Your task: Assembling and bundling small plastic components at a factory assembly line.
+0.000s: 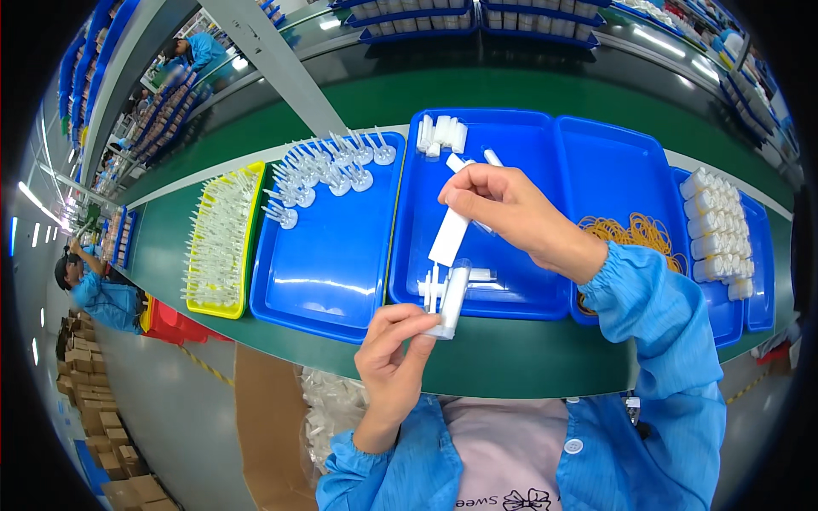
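Observation:
My left hand [394, 351] pinches a clear plastic base with upright prongs [433, 298], held tilted above the near edge of the middle blue tray [520, 308]. A white cylinder [456, 298] stands on that base beside the bare prongs. Between the thumb and fingers of my right hand [503, 204] is a flat-looking white tube [449, 237]. Its lower end is right at the tip of one prong; whether they touch I cannot tell. More white tubes [441, 134] lie in the tray's far left corner, and a few loose pieces lie under my hands, partly hidden.
To the left, a blue tray [319, 294] holds several clear pronged bases [341, 166]; beyond it is a yellow tray [223, 238] of thin whitish plastic parts. On the right are yellow rubber bands [635, 234] in a blue tray and stacked banded white rolls [716, 226]. A cardboard box [268, 417] stands below the table.

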A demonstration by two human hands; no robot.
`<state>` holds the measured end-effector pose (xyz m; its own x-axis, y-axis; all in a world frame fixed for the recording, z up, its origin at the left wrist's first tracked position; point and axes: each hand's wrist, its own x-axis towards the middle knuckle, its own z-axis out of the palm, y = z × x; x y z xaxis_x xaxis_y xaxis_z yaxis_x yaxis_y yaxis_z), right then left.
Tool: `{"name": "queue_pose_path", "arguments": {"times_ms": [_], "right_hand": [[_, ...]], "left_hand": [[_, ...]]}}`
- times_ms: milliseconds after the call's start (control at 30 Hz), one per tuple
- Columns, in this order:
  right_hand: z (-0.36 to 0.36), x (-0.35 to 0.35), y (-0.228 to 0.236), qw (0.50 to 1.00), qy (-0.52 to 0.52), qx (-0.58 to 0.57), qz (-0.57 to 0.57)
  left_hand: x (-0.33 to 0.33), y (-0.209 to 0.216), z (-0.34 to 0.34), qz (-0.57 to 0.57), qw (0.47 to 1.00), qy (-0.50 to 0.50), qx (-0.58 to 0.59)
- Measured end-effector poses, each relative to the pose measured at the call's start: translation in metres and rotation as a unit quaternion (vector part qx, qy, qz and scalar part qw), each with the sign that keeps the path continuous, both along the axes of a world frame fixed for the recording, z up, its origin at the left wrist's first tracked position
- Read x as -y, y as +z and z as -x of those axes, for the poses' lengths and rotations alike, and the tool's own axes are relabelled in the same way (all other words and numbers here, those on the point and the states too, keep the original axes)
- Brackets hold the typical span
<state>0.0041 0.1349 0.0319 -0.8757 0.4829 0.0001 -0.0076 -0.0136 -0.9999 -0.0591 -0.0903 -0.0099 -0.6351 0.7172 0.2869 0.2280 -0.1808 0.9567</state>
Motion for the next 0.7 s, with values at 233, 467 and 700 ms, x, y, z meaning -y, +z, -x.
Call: {"name": "queue_pose_path", "arguments": {"times_ms": [233,467,700], "right_hand": [[-0.006,-0.006,-0.005,0.999,0.018,-0.007,0.045],[-0.009,-0.011,-0.008,0.998,0.047,0.016,0.042],[-0.009,-0.016,-0.009,0.999,0.031,0.007,0.039]], "left_hand": [[-0.001,0.006,-0.004,-0.002,1.000,-0.008,-0.007],[-0.004,0.004,-0.005,0.019,1.000,-0.018,-0.012],[-0.003,0.004,-0.003,0.016,0.999,-0.015,-0.034]]}}
